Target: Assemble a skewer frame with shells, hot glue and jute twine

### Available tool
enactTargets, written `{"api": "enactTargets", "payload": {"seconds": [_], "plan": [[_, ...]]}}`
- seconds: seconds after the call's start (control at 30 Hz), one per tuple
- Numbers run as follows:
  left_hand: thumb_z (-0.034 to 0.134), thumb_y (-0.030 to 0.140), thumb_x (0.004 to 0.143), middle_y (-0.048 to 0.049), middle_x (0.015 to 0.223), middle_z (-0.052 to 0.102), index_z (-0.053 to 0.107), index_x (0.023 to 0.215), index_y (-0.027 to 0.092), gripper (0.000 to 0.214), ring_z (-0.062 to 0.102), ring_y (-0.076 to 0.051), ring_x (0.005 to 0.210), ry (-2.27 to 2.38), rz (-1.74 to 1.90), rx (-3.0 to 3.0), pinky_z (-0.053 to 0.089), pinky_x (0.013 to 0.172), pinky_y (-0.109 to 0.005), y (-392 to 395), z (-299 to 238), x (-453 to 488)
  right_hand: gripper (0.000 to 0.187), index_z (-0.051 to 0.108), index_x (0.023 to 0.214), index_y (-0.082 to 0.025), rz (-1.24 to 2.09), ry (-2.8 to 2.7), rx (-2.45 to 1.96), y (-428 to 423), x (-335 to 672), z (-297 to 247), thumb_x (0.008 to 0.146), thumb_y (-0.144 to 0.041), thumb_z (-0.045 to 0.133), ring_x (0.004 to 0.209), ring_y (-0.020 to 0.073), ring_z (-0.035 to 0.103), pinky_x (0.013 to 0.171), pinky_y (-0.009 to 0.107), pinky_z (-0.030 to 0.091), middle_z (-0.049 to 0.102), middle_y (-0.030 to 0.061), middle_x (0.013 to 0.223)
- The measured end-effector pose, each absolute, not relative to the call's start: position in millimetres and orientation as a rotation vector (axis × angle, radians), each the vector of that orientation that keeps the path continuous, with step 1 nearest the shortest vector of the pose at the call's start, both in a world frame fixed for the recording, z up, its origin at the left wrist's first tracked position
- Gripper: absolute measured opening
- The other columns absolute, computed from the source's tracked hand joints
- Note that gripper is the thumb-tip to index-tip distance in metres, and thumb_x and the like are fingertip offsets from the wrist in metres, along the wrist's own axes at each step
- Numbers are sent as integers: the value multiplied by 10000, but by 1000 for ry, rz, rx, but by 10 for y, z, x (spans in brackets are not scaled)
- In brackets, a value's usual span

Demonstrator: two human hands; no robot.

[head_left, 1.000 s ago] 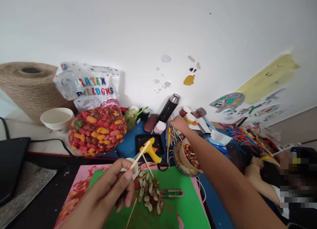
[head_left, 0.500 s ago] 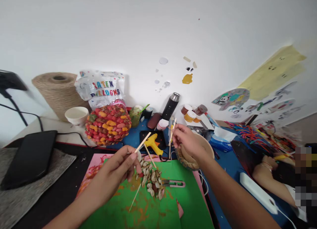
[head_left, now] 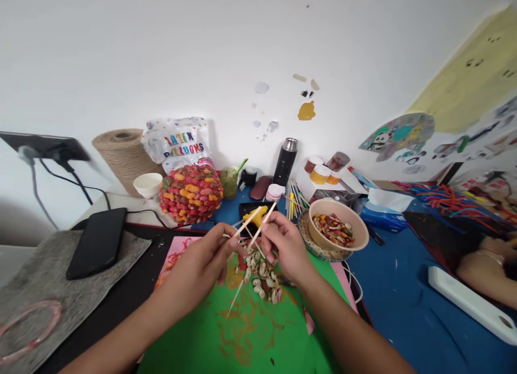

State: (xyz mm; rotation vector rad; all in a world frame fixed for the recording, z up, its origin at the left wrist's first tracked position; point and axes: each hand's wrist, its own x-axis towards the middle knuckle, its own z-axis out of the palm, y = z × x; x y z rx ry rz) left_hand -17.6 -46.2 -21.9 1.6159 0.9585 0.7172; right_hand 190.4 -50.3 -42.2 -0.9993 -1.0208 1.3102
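In the head view, our left hand (head_left: pixel 204 263) has its grip pinched on a long wooden stick (head_left: pixel 235 302), which slants up over the green sheet (head_left: pixel 258 336). Our right hand (head_left: pixel 285 250) has its grip clenched on a second stick (head_left: pixel 269 214), held close beside the first. Both are above the pile of shells (head_left: pixel 263 277) on the blue tabletop (head_left: pixel 396 304). A bowl (head_left: pixel 361 243) of coloured shells stands just beside the right hand. A yellow glue gun (head_left: pixel 257 213) lies behind the sticks.

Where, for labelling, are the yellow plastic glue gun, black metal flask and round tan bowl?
Yellow plastic glue gun (head_left: pixel 258 213): head view, body.
Black metal flask (head_left: pixel 285 166): head view, side.
Round tan bowl (head_left: pixel 338 201): head view, far rim.
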Motion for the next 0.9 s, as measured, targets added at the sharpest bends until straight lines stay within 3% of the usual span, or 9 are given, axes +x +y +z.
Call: {"api": "enactTargets", "payload": {"seconds": [0.2,0.37,0.47,0.67,0.77,0.9], "plan": [[462,547,1072,-30,878,738,604,1067,229,348,583,-138,557,994,710,1678,443,548,-250,-563,-112,-148,248,593,949,-228,1338,-1013,-866,-579,1768,-339,951,-436,728,332,63,371,369,183,236,533,-109,497],[493,539,1068,-41,984,707,576,1048,235,316,594,-131,618,795,741,1544,490,572,-242,-664,-101,-2,286,588,931,-231,1331,-945,-803,-639,1683,-410,944,-470,744,317,55,320,362,181,278,524,-117,485],[513,530,1065,-29,980,669,570,1034,231,306,543,-112,597,746,745,1457,466,540,-223,-697,-134,61,304,580,944,-236,1345,-958,-795,-678,1701,-422,939,-492,745,320,63,340,366,186,318,532,-116,486],[506,537,1073,48,757,472,645,1061,219,347,361,-103,580,856,730,1506,318,512,-196,-731,-239,52,347,576,874,-223,1356,-1044,-862,-721,1809,-442,929,-528,733,329,64,366,355,176,237,530,-95,478],[509,534,1069,26,778,517,695,1082,225,360,427,-124,640,932,750,1622,371,566,-208,-730,-256,11,337,602,899,-217,1326,-1063,-831,-739,1849,-440,938,-527,727,349,65,389,373,181,273,543,-88,504],[548,491,1052,-23,870,693,773,1121,252,336,601,-190,800,948,785,1822,496,736,-257,-731,-172,-18,381,665,954,-206,1298,-1070,-811,-771,1864,-410,941,-584,709,364,70,410,368,188,300,555,-75,537]]}}
